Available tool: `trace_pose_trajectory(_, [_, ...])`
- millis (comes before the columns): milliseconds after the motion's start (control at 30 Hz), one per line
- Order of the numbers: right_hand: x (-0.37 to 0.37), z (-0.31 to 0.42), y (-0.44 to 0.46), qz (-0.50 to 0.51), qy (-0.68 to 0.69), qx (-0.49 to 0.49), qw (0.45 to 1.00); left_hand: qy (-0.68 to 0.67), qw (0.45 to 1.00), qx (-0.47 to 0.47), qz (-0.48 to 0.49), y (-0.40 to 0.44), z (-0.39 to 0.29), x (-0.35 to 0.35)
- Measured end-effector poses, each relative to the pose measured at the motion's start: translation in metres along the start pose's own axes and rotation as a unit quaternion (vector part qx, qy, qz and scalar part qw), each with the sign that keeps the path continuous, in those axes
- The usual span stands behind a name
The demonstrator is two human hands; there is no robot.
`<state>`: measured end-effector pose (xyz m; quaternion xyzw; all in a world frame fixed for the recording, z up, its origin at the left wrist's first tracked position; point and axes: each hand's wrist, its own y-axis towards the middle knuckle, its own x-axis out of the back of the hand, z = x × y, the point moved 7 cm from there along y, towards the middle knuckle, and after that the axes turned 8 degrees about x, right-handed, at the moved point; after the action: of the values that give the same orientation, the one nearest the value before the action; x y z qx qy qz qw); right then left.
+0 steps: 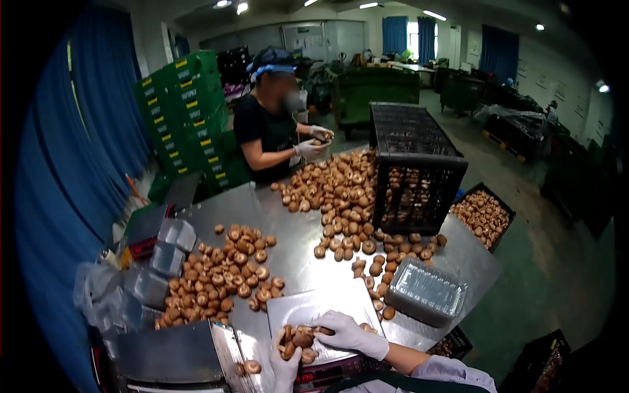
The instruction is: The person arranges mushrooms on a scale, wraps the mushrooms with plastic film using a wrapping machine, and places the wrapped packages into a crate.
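Gloved in white, my left hand (286, 365) curls around the near left side of a small cluster of brown shiitake mushrooms (303, 340) over the scale. My right hand (350, 334), also gloved, reaches in from the right with its fingers closed on a mushroom at the cluster's edge. Whether a clear tray lies under the cluster, I cannot tell. Beneath both hands is the scale's metal plate (350, 301), with a red lit display (319, 375) at its near edge. Two loose mushrooms (249, 367) lie left of my left hand.
A mushroom heap (213, 278) lies left; a larger one (341, 187) spills from a tipped black crate (419, 134). Stacked clear trays (426, 291) stand right, more trays (171, 249) left. Across the table a co-worker (268, 124) holds mushrooms. A filled crate (483, 216) sits beside the table.
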<state>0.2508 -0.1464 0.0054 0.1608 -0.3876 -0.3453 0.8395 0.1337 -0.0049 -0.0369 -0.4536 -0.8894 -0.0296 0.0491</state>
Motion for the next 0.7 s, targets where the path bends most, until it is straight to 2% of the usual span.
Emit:
trace_pose_trajectory(33, [0.003,-0.002,-0.003,-0.006,-0.005,0.008,1.0,0.045,0.999,-0.018,-0.002,0.0,-0.002,0.0])
trace_pose_trajectory(67, [-0.002,-0.006,-0.007,0.02,0.01,-0.018,1.0,0.128,0.989,-0.072,-0.014,0.001,-0.01,-0.002])
trace_pose_trajectory(100, [-0.005,-0.011,-0.007,0.047,0.025,-0.044,0.998,0.17,0.981,-0.088,-0.017,-0.002,-0.014,-0.004])
trace_pose_trajectory(133, [-0.003,0.009,-0.002,0.064,0.002,0.028,0.998,0.179,0.978,-0.107,-0.014,-0.001,-0.01,-0.007])
trace_pose_trajectory(167, [-0.013,0.019,0.0,0.109,-0.033,0.058,0.992,0.189,0.974,-0.123,-0.014,-0.003,-0.015,-0.009])
trace_pose_trajectory(200, [-0.02,0.029,0.004,0.133,-0.058,0.047,0.988,0.034,0.999,-0.023,0.012,-0.005,-0.006,-0.012])
trace_pose_trajectory(233, [-0.027,0.036,0.006,0.157,-0.081,0.036,0.984,0.036,0.999,-0.026,0.002,-0.004,-0.001,-0.009])
trace_pose_trajectory(300, [-0.048,0.024,-0.002,0.118,-0.118,0.079,0.983,0.192,0.978,-0.076,-0.014,-0.002,0.012,-0.008])
trace_pose_trajectory(367, [-0.051,0.013,0.0,0.097,-0.116,0.052,0.987,0.216,0.972,-0.087,-0.021,-0.002,-0.001,-0.008])
trace_pose_trajectory(400, [-0.045,0.019,0.001,0.094,-0.144,0.061,0.983,0.073,0.997,0.024,0.002,-0.004,-0.002,-0.008])
trace_pose_trajectory(433, [-0.043,0.016,0.0,0.091,-0.148,0.064,0.983,0.073,0.997,0.019,0.002,-0.005,-0.007,-0.009])
trace_pose_trajectory(500, [-0.031,0.009,-0.006,0.017,-0.101,0.051,0.993,0.021,0.998,0.066,0.004,-0.006,-0.006,-0.01])
trace_pose_trajectory(533, [-0.022,0.009,-0.003,-0.013,-0.074,0.049,0.996,0.123,0.988,0.056,0.067,-0.008,-0.015,-0.014])
trace_pose_trajectory(567, [-0.014,0.01,-0.001,-0.014,-0.076,0.05,0.996,0.122,0.989,0.054,0.068,-0.005,-0.008,-0.014])
trace_pose_trajectory(633, [0.003,0.003,-0.001,-0.007,0.019,-0.061,0.998,-0.026,0.987,0.091,0.131,-0.002,0.018,-0.019])
trace_pose_trajectory(667, [0.017,0.002,0.0,-0.046,0.042,-0.073,0.995,-0.163,0.973,0.106,0.124,-0.008,0.011,-0.023])
trace_pose_trajectory(700, [0.034,0.005,0.001,-0.067,0.025,-0.103,0.992,-0.163,0.973,0.104,0.121,-0.012,0.001,-0.024])
